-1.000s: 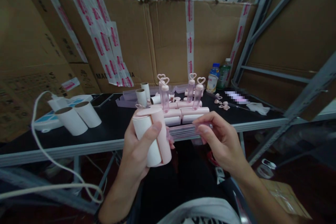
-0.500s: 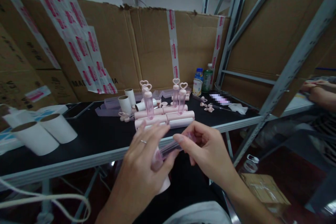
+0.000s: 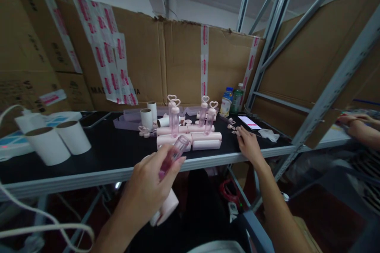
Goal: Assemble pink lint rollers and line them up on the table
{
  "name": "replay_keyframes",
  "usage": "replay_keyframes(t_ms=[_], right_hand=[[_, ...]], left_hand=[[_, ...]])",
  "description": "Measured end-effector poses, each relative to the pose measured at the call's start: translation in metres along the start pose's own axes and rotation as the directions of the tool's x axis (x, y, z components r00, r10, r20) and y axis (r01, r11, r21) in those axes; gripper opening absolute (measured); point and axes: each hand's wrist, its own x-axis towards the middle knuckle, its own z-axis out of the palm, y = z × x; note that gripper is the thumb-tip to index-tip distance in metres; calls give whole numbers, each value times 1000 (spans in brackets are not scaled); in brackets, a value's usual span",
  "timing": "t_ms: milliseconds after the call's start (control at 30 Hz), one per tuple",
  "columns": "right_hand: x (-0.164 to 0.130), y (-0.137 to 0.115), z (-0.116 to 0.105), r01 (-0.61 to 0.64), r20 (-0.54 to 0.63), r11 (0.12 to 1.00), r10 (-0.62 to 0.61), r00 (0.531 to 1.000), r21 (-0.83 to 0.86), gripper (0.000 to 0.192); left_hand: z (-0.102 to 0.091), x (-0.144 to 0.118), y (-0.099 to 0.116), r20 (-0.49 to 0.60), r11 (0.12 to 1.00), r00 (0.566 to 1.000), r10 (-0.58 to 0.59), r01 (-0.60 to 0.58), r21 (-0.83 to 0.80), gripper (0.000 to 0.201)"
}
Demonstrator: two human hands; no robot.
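Observation:
My left hand (image 3: 154, 178) is closed around a clear pink plastic tube (image 3: 180, 145), tilted with its bare threaded mouth up. A pale pink cylinder (image 3: 168, 205) shows below the same hand; how it is held is hidden. Over the right part of the table, my right hand (image 3: 249, 145) reaches out with fingers extended. Its fingertips are at some small pink heart-topped caps (image 3: 234, 131). Several clear tubes with heart-topped caps, one a front-right tube (image 3: 209, 120), stand upright on pale pink cylinders (image 3: 206, 139) lying in rows.
White cardboard tubes (image 3: 73, 138) stand at left, with smaller ones (image 3: 146, 119) near the middle. Lilac trays (image 3: 127, 123) lie behind. A lit phone (image 3: 249, 122), crumpled tissue (image 3: 268, 134) and bottles (image 3: 227, 102) occupy the right. Another person's arm (image 3: 362, 126) shows at far right.
My right hand has left the tube and moved right to the heart-topped caps. My left hand keeps the tube, now tipped mouth up. The view has shifted slightly.

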Motion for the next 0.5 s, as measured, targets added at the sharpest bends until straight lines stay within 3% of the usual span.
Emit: replay_keyframes(t_ms=[100, 267, 400, 500], right_hand=[[-1, 13, 8, -37, 39, 999, 38, 998, -33, 30], [-6, 9, 7, -168, -4, 986, 168, 986, -8, 8], [-6, -7, -5, -221, -57, 959, 234, 971, 177, 19], [-13, -41, -20, -172, -50, 899, 209, 977, 404, 35]], left_hand=[[1, -1, 3, 22, 999, 1000, -3, 2, 32, 24], [6, -3, 6, 87, 997, 996, 17, -22, 67, 25], [8, -4, 8, 157, 997, 987, 36, -47, 66, 25], [9, -5, 12, 184, 997, 983, 26, -39, 72, 24]])
